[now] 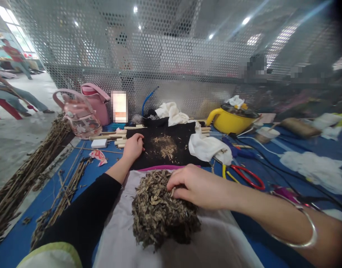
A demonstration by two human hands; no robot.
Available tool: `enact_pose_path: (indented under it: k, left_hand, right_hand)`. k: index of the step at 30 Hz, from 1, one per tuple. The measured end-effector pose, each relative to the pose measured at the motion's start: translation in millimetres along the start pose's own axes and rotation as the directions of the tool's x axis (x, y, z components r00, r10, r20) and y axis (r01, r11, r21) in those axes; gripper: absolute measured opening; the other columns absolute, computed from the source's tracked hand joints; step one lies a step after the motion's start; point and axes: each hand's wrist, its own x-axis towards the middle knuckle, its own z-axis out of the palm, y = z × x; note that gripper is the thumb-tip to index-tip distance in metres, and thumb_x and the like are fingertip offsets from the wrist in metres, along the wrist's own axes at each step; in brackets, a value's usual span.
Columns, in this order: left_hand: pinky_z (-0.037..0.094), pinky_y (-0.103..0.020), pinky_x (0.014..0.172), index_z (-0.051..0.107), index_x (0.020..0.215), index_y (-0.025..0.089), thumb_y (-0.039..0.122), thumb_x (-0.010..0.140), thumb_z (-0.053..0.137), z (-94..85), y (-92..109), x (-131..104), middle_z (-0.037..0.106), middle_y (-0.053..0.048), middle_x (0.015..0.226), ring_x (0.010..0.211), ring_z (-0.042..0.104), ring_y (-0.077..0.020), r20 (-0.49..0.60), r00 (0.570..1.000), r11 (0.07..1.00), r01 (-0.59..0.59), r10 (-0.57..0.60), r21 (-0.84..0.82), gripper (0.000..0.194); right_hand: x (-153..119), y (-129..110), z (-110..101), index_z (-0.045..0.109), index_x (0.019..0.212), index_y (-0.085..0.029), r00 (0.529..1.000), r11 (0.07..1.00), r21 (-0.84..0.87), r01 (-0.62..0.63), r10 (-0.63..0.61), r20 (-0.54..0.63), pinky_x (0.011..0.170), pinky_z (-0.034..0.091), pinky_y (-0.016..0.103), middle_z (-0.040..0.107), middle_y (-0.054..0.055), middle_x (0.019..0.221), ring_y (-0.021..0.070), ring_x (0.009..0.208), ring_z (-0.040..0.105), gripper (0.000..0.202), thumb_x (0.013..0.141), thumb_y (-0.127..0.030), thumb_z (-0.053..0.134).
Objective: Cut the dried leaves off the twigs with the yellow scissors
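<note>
resting curled left hand (134, 145) at edge of black cloth (184, 134), can't tell if gripping; touching dried leaves (160, 208) on pale cloth (218, 245) with right hand (187, 183), can't tell if pinching.

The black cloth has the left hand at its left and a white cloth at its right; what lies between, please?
The head view shows dried plant bits scattered on the black cloth.

You get washed-out window (2, 13) upper left, streaked glare spots across perforated panel (84, 46), blurred right side, black upper-right corner.
</note>
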Motion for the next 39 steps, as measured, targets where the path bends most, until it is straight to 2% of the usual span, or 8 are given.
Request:
enact_pose_path:
  k: [5,11,14,18,23,28,34,39]
  left_hand:
    - [0.043,-0.019,0.051,0.055,0.092,0.017,0.02,0.082,0.036,-1.0,2.1,-1.0,0.06,0.002,0.067,0.046,0.058,-0.0082,0.002,1.0,1.0,0.0,0.0,-0.002,0.022]
    - [0.043,-0.019,0.052,0.055,0.091,0.018,0.021,0.082,0.036,-2.4,5.1,-1.2,0.059,0.002,0.065,0.046,0.058,-0.0081,0.007,1.0,1.0,0.016,-0.016,0.007,0.021]
    - [0.042,-0.019,0.052,0.056,0.09,0.018,0.02,0.082,0.037,-2.4,6.4,-0.4,0.059,0.003,0.063,0.045,0.058,-0.0083,0.004,1.0,1.0,0.024,-0.024,0.015,0.021]
    - [0.043,-0.02,0.052,0.057,0.091,0.018,0.02,0.082,0.037,-2.0,7.1,0.7,0.061,0.002,0.064,0.044,0.058,-0.0091,0.007,0.999,0.999,0.039,-0.039,0.011,0.022]
    - [0.043,-0.021,0.054,0.058,0.091,0.018,0.02,0.082,0.037,-1.7,7.1,1.2,0.061,0.002,0.063,0.046,0.059,-0.0104,-0.001,0.999,0.999,0.04,-0.04,0.014,0.022]
    - [0.043,-0.021,0.054,0.058,0.09,0.019,0.02,0.081,0.038,-2.3,7.5,1.2,0.057,0.004,0.054,0.047,0.06,-0.0115,0.013,0.999,0.999,0.034,-0.034,0.007,0.022]
    - [0.043,-0.02,0.053,0.057,0.091,0.018,0.021,0.082,0.037,-1.7,6.1,1.2,0.061,0.002,0.065,0.045,0.059,-0.0094,0.017,0.999,0.999,0.039,-0.039,-0.011,0.022]
    - [0.043,-0.02,0.051,0.056,0.091,0.019,0.022,0.082,0.037,-1.1,5.2,1.2,0.059,0.003,0.064,0.045,0.059,-0.0093,0.023,0.998,0.998,0.052,-0.052,-0.017,0.022]
  right_hand:
    - [-15.6,-6.7,-1.3,0.053,0.122,-0.027,0.999,1.0,-0.006,0.018,-0.017,0.039,0.088,0.041,0.026,0.06,0.001,0.118,0.0186,0.104,0.056,0.048,0.076,-0.011,0.049]
    - [-19.1,4.8,-16.5,0.054,0.12,-0.028,1.0,1.0,0.025,0.014,-0.014,-0.016,0.085,0.043,0.025,0.062,0.0,0.114,0.0153,0.1,0.058,0.045,0.08,-0.01,0.041]
    - [17.5,40.8,-23.9,0.059,0.11,-0.021,0.985,0.995,0.025,-0.101,0.104,-0.14,0.075,0.047,0.025,0.067,0.003,0.099,0.0146,0.084,0.062,0.034,0.082,-0.013,0.041]
    - [92.8,90.8,-25.0,0.055,0.115,-0.015,0.907,0.973,-0.208,-0.104,0.007,-0.421,0.094,0.038,0.028,0.058,0.008,0.117,0.0171,0.107,0.053,0.034,0.083,-0.015,0.045]
    - [140.8,94.4,-4.3,0.055,0.114,-0.01,0.877,0.93,-0.349,-0.113,-0.072,-0.475,0.094,0.036,0.037,0.052,0.017,0.117,0.0253,0.11,0.048,0.034,0.085,-0.027,0.048]
    - [113.2,90.7,10.5,0.054,0.113,-0.018,0.891,0.897,-0.442,0.027,-0.221,-0.396,0.09,0.037,0.027,0.055,0.008,0.112,0.0172,0.103,0.049,0.032,0.085,-0.012,0.04]
    - [58.4,158.8,-19.9,0.05,0.116,-0.012,0.782,0.788,-0.376,-0.487,0.201,-0.59,0.084,0.038,0.031,0.053,0.015,0.109,0.0243,0.1,0.05,0.048,0.069,-0.002,0.047]
    - [43.4,179.1,-37.0,0.05,0.115,-0.008,0.735,0.754,-0.342,-0.561,0.262,-0.626,0.085,0.037,0.033,0.053,0.018,0.108,0.0258,0.101,0.05,0.047,0.069,0.0,0.043]
